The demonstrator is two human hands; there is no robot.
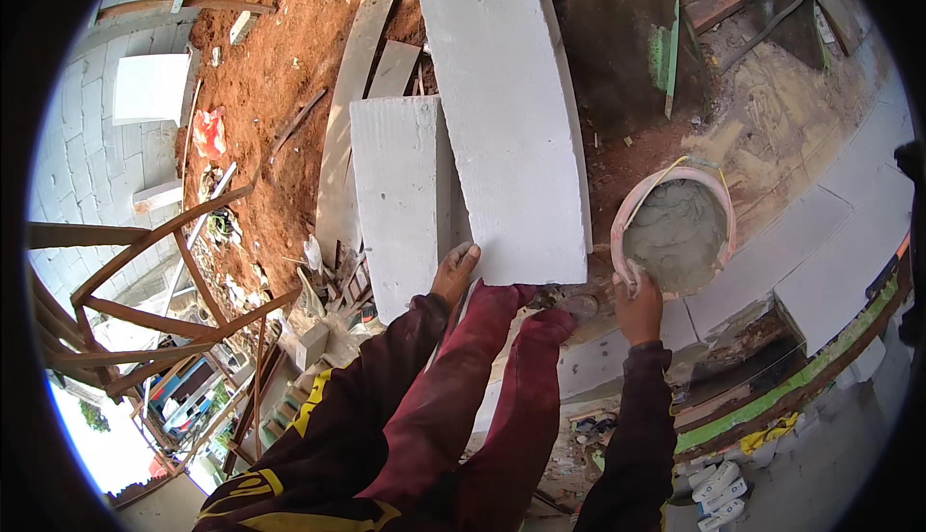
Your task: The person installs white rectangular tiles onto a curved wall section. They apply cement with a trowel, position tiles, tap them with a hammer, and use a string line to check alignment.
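My left hand point(455, 272) is closed at the near end of two pale blocks, between the shorter block point(395, 194) and the larger block point(506, 117). A thin pale strip point(446, 329) runs down beside that hand; what the fingers hold is unclear. My right hand point(637, 308) has its fingers hooked over the near rim of a round pinkish bucket point(619, 228). Wet grey mortar point(675, 233) fills much of the bucket, and a thin handle lies along its rim.
A pale block wall point(820, 233) curves along the right, with a green-edged board point(801, 368) below it. Dark sheeting point(617, 40) lies beyond the bucket. Reddish soil point(280, 59) and a wooden frame point(183, 291) are at the left. Sandals point(719, 493) lie at lower right.
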